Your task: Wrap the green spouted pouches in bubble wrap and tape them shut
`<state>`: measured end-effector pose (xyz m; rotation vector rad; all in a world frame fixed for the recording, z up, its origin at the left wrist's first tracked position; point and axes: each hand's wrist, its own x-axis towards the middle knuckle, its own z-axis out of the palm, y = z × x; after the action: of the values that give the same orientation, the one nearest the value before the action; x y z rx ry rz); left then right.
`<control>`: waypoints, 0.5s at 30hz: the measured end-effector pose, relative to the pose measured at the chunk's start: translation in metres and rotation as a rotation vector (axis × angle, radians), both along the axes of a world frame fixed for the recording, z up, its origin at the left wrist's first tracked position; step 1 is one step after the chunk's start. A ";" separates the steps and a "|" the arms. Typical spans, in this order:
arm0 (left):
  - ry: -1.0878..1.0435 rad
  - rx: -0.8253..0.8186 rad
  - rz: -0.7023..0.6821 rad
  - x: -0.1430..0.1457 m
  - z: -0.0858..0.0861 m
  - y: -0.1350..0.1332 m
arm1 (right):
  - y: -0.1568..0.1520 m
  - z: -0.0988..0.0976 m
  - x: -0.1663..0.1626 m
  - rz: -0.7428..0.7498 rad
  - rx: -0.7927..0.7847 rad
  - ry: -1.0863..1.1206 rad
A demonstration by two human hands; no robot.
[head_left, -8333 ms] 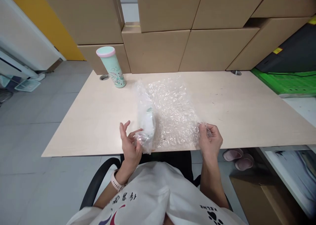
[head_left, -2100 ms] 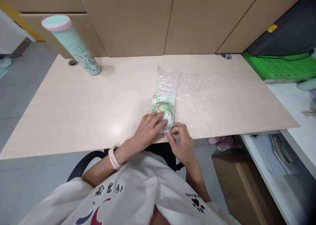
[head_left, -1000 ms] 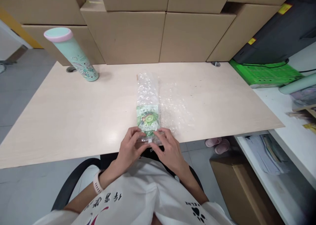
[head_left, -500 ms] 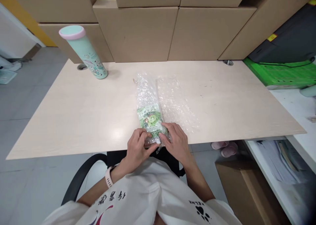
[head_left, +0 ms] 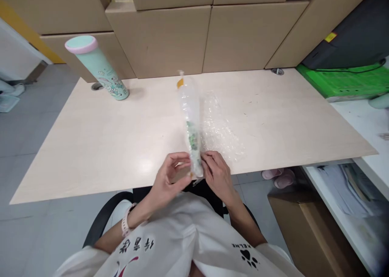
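The packet (head_left: 192, 137), rolled in bubble wrap (head_left: 223, 133), now stands on its edge at the near side of the table (head_left: 91, 147); half a second ago it lay flat with its green face up. It has been tipped a quarter turn toward the loose wrap on its right, so more of the sheet is wound round it. The left hand (head_left: 170, 179) and right hand (head_left: 217, 175) each have a grip clamped on the packet's near end, one from either side. A tumbler (head_left: 97, 68) stands well apart at the far left, before stacked boxes (head_left: 188, 33).
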<state>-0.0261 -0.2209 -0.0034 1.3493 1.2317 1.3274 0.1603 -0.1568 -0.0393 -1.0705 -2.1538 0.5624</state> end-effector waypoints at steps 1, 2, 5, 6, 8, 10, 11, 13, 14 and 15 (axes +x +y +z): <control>0.090 0.063 -0.057 0.007 0.002 0.006 | 0.001 -0.001 0.003 0.009 -0.035 0.034; 0.195 0.128 -0.120 0.015 0.001 0.013 | 0.002 -0.002 0.007 0.009 -0.063 0.070; 0.465 0.319 -0.253 0.036 -0.010 0.034 | 0.004 -0.010 0.019 -0.079 -0.074 0.132; 0.533 0.353 -0.251 0.042 -0.016 0.040 | 0.005 -0.013 0.023 -0.122 -0.055 0.126; 0.659 0.395 -0.225 0.051 -0.028 0.047 | 0.005 -0.016 0.030 -0.181 -0.005 0.070; 0.777 0.432 -0.199 0.057 -0.037 0.050 | 0.004 -0.016 0.038 -0.178 0.035 -0.007; 0.830 0.455 -0.188 0.059 -0.040 0.051 | 0.004 -0.015 0.041 -0.165 0.046 -0.033; 0.910 0.497 -0.160 0.061 -0.044 0.051 | 0.004 -0.011 0.050 -0.172 0.049 -0.028; 0.940 0.515 -0.147 0.062 -0.046 0.051 | 0.005 -0.009 0.055 -0.212 0.055 -0.003; 0.966 0.525 -0.138 0.063 -0.047 0.052 | 0.007 -0.008 0.060 -0.280 0.071 0.023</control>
<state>0.0369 -0.1692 -0.0502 2.5840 1.3731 0.9182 0.2208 -0.1502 -0.0469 -1.2910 -1.9448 0.3634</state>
